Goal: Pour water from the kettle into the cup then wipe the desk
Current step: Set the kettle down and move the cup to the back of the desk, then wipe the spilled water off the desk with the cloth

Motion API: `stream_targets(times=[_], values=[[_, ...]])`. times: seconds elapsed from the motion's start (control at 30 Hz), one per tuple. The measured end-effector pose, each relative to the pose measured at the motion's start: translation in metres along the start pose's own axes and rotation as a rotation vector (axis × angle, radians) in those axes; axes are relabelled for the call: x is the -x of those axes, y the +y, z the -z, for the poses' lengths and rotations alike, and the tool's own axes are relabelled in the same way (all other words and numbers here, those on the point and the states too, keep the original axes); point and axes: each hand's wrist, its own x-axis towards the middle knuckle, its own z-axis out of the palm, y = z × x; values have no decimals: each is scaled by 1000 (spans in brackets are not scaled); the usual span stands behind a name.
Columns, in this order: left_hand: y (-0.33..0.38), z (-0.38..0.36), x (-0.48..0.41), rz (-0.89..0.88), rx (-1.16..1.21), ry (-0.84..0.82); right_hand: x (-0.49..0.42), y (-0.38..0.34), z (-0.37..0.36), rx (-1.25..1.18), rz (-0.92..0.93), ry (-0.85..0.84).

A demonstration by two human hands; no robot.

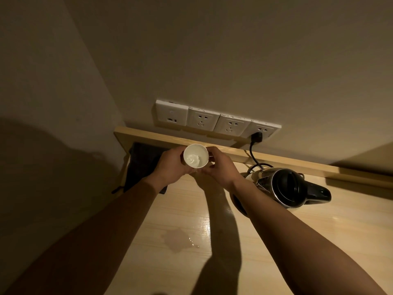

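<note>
**A:** Head view, starting nearest: what lies on the tabletop (297, 241)?

**B:** A puddle (177, 238) on the pale wood, close to the front, left of centre, with a few bright droplets at its right edge. Both forearms reach over it from the bottom corners, and their shadows fall across the wood between them.

**A:** And the hands?

**B:** They meet further back, above the tabletop. The left hand (172, 167) wraps the cup (195, 155) from the left; the right hand (220, 167) closes on it from the right and below. Fingers of both hands are curled around the cup, so it is held between them, off the wood.

**A:** How does the cup sit?

**B:** It is white and tipped so its mouth faces the camera. A little water shows in the bottom, catching the light.

**A:** Where is the kettle?

**B:** The kettle (291, 187) stands on the tabletop to the right of the hands, near but apart from them. Steel body, black lid, black handle pointing right. Neither hand touches it.

**A:** Anything behind?

**B:** A dark cloth (142, 165) lies at the back left corner, partly hidden by the left hand. A raised wooden ledge (153, 136) runs along the wall. Above it are four white sockets (214, 120) in a row; a black plug (256, 137) sits in the rightmost one, its cord dropping toward the kettle.
</note>
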Motion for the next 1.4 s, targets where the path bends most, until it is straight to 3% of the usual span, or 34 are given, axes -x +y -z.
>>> stream_targets(times=[0.17, 0.3, 0.43, 0.57, 0.73, 1.03, 1.4], values=[[-10, 2, 13, -42, -7, 9, 17, -3, -2, -46, -32, -2], [-38, 21, 31, -149, -305, 102, 82, 10, -18, -112, -114, -18], [-75, 37, 39, -295, -533, 142, 167, 47, -51, 210, -36, 0], [-101, 28, 30, -205, -679, 50, 214, 86, -83, 457, -57, 3], [-121, 10, 23, -169, -778, 100, 225, 107, -99, 563, -148, 35], [-129, 14, 8, -156, -927, 92, 227, 126, -115, 678, -67, 115], [-132, 14, 7, -189, -914, 123, 224, 130, -117, 711, -61, 132]])
